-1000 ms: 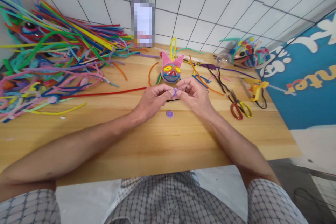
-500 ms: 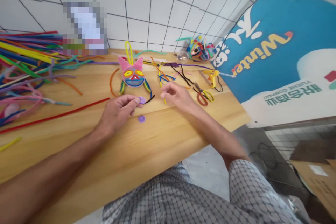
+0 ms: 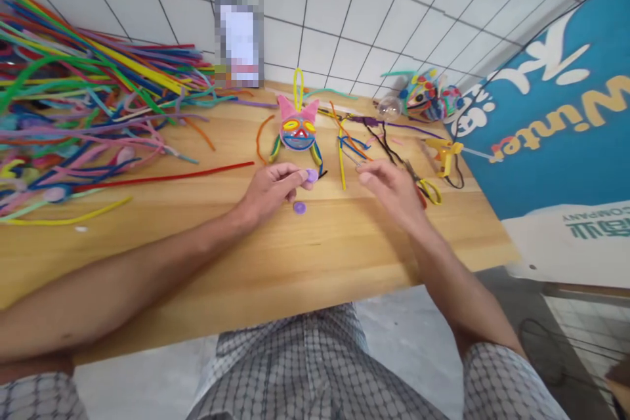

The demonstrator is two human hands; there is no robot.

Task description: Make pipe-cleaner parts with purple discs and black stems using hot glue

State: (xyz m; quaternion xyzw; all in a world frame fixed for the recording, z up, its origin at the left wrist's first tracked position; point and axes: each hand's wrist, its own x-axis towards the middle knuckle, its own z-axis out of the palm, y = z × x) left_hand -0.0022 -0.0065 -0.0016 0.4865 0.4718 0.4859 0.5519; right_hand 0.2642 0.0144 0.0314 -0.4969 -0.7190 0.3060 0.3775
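Note:
Between the thumb and fingers of my left hand is a purple button-like disc. A second purple disc lies flat on the table just below it. My right hand is closed at the fingertips around the end of a thin grey tool, whose exact kind I cannot make out. Beyond my hands lies a cat-faced ornament with pink ears, yellow-ringed eyes, pipe-cleaner limbs and a yellow loop on top. Yellow and blue pipe cleaners are beside the grey tool.
Many coloured pipe cleaners heap up on the left of the wooden table. Scissors lie partly behind my right hand. A yellow glue gun, a clear ball and decorated ornaments stand toward the back right.
The view has swung left, so the table's contents appear farther right. My left hand still pinches the purple disc. My right hand has come to the thin grey tool.

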